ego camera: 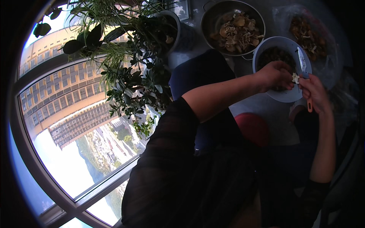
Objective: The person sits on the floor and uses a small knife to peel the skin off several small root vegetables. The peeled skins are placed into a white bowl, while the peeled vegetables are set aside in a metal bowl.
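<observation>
My left hand (278, 75) is over a white bowl (258, 61), its fingers bent beside a small pale mushroom piece (295, 78). Whether those fingers grip the piece is not clear. My right hand (315, 89) holds a small knife (302, 61) with an orange handle, blade pointing away from me over the bowl's right side. The pale piece touches or nearly touches the right thumb. Dark, chopped-looking pieces (275, 57) lie inside the bowl, partly hidden by my left hand.
Beyond the bowl stands a metal pan (203, 31) with mushrooms (238, 31). A plastic bag (281, 14) with more mushrooms (308, 38) lies at the upper right. Potted plants (134, 71) and a window frame (75, 204) are on the left. A red round object (252, 128) is below the bowl.
</observation>
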The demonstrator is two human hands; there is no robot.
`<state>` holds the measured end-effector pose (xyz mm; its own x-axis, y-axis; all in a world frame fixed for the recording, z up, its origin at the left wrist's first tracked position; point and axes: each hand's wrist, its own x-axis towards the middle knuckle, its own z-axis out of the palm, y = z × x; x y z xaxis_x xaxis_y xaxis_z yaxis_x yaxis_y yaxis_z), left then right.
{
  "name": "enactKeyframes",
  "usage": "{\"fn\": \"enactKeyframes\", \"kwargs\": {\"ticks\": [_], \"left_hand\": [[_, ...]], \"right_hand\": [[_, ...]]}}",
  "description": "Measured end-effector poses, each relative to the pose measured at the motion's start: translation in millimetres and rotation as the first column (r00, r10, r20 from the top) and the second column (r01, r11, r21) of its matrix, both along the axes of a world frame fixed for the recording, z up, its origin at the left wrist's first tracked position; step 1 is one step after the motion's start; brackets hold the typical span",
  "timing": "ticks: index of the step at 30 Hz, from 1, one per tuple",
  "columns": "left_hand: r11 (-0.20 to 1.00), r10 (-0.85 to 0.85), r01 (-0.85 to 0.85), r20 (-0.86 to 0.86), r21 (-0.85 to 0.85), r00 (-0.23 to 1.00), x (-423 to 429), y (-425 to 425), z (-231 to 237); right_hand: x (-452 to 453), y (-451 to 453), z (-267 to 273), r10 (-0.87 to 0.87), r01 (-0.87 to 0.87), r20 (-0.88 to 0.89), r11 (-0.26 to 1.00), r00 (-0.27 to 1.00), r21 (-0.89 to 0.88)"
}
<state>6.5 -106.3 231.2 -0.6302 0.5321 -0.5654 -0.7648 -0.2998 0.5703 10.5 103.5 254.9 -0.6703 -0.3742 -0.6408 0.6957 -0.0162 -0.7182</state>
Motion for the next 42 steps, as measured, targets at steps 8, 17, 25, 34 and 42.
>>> {"fn": "enactKeyframes", "kwargs": {"ticks": [8, 17, 25, 34, 42], "left_hand": [[0.995, 0.074, -0.071, 0.037, -0.075, 0.997, 4.2, 4.3, 0.4], [0.997, 0.068, -0.071, 0.074, 0.038, 0.995, 4.8, 4.7, 0.5], [0.992, 0.015, -0.038, 0.188, 0.122, 0.982, -0.7, 1.7, 6.0], [0.996, 0.032, -0.048, 0.201, 0.079, 0.979, -1.6, 1.0, 10.3], [0.997, 0.045, -0.039, 0.099, -0.061, 0.994, -0.5, 0.1, 7.6]], "right_hand": [[3.8, -5.6, -10.4, 0.034, 0.035, -0.256, 0.965, 0.966, 0.261], [11.8, -13.1, -15.7, 0.117, -0.018, -0.432, 0.974, 0.894, 0.227], [7.6, -4.7, -11.3, 0.098, 0.064, -0.429, 0.935, 0.898, 0.349], [14.1, -9.2, -2.1, 0.389, 0.129, -0.599, 0.756, 0.700, 0.642], [33.6, -25.5, -1.1, 0.565, 0.079, -0.541, 0.642, 0.623, 0.762]]}}
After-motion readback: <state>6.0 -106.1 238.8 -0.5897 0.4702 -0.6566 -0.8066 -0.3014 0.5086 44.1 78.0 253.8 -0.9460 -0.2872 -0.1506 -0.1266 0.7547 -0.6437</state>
